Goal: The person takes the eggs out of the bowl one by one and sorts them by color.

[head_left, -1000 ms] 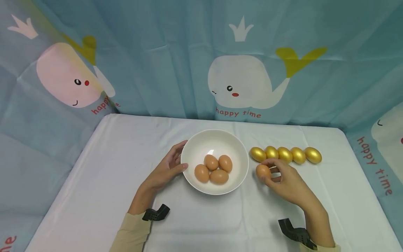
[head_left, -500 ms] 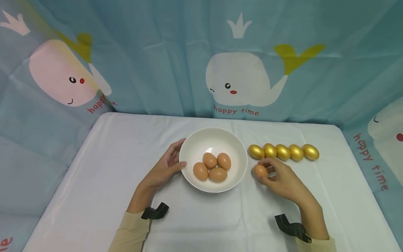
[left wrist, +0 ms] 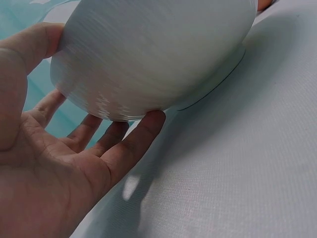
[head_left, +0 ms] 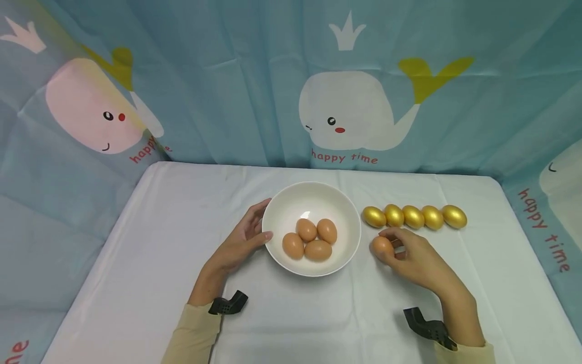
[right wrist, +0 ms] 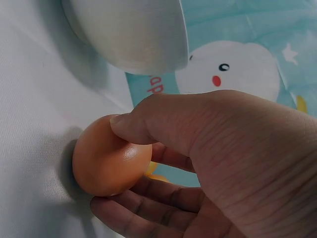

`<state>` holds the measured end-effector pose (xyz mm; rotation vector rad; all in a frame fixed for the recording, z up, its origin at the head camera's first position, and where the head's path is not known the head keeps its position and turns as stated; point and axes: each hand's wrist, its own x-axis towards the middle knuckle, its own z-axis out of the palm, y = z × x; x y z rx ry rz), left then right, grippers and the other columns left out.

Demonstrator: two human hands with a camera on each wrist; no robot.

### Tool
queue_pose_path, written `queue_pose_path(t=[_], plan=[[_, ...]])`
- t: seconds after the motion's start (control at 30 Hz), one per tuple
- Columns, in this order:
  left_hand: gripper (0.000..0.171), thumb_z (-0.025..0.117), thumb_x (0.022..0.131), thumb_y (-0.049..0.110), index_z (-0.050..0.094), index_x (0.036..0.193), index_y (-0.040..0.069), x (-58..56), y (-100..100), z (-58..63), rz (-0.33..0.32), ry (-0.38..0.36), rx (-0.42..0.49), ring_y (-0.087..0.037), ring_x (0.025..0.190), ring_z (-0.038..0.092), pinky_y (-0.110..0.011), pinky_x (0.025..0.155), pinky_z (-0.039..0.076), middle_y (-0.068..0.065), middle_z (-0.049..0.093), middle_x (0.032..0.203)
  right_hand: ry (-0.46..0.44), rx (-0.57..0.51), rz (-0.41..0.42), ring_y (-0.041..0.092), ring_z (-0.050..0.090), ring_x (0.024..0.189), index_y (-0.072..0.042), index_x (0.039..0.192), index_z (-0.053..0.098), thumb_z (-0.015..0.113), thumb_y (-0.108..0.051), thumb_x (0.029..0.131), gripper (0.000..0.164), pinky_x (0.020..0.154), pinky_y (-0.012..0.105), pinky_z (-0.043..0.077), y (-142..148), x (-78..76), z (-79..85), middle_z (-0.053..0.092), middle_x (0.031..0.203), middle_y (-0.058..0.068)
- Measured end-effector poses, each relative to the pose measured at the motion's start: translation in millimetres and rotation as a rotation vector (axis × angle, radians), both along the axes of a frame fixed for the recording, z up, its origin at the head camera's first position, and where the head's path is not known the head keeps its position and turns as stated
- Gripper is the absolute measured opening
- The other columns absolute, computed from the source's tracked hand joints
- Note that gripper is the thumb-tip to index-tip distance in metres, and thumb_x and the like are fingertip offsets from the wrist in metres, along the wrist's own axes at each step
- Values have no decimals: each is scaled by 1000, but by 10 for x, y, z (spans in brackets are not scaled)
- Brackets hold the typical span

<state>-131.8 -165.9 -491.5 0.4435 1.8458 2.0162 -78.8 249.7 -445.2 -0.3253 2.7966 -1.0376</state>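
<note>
A white bowl (head_left: 338, 202) stands on the table with several brown eggs (head_left: 318, 251) grouped inside. My left hand (head_left: 240, 242) grips the bowl's left side, its thumb at the rim and the other fingers (left wrist: 136, 144) under the curved wall, as the left wrist view shows. To the right of the bowl, my right hand (head_left: 416, 258) holds one more brown egg (right wrist: 106, 158) between thumb and fingers, low over the white cloth. Just behind that hand lies a row of several golden eggs (head_left: 414, 217).
White cloth (head_left: 282, 323) covers the table. A blue curtain (head_left: 254, 101) printed with whales hangs along the back and both sides. Each wrist wears a black mount (head_left: 429, 326).
The whole head view has shifted slightly. Both hands keep their holds, the left on the bowl and the right on the brown egg.
</note>
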Motion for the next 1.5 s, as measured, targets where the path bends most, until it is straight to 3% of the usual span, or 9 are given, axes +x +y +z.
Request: queue_pose_path(t=[0.47,0.73,0.9,1.27,1.37,1.5], plan=[[79,68,100,7,28,166,23,-37,-34,22,-27,4,-11,-28,160,37,-23,112,52,-7,30,173,-37,-12,4,23,72,107,-9,134,65,76,-35,99,45,82,32,62,-44,34,-23,74,126,9],[79,69,100,7,27,166,23,-50,-35,62,-21,10,-9,-24,158,40,-23,112,52,-7,30,173,3,7,14,23,73,106,-6,137,63,75,-34,100,48,86,38,63,-55,17,2,72,129,13],[80,69,100,7,27,166,22,-47,-34,66,-18,2,-9,-25,159,39,-23,113,51,-7,30,174,40,34,-2,29,72,110,-5,139,62,73,-37,101,51,90,48,63,-51,42,64,68,136,16],[79,68,100,6,27,166,22,-26,-38,43,-3,3,-22,-28,159,39,-23,111,52,-9,29,174,150,76,-30,34,66,116,-8,139,63,72,-30,102,43,95,59,56,-77,68,183,66,134,15],[79,67,101,6,26,167,22,-13,-18,30,-13,-2,-16,-30,159,38,-24,111,52,-9,28,174,207,78,-46,32,65,116,-8,135,65,72,-24,101,38,94,57,55,-119,79,226,67,132,13],[79,67,101,6,27,167,23,-4,-3,21,-10,-8,-7,-32,160,36,-24,111,52,-7,28,174,310,30,-46,27,65,113,-11,132,68,74,-16,99,34,96,39,53,-218,52,276,70,127,7]])
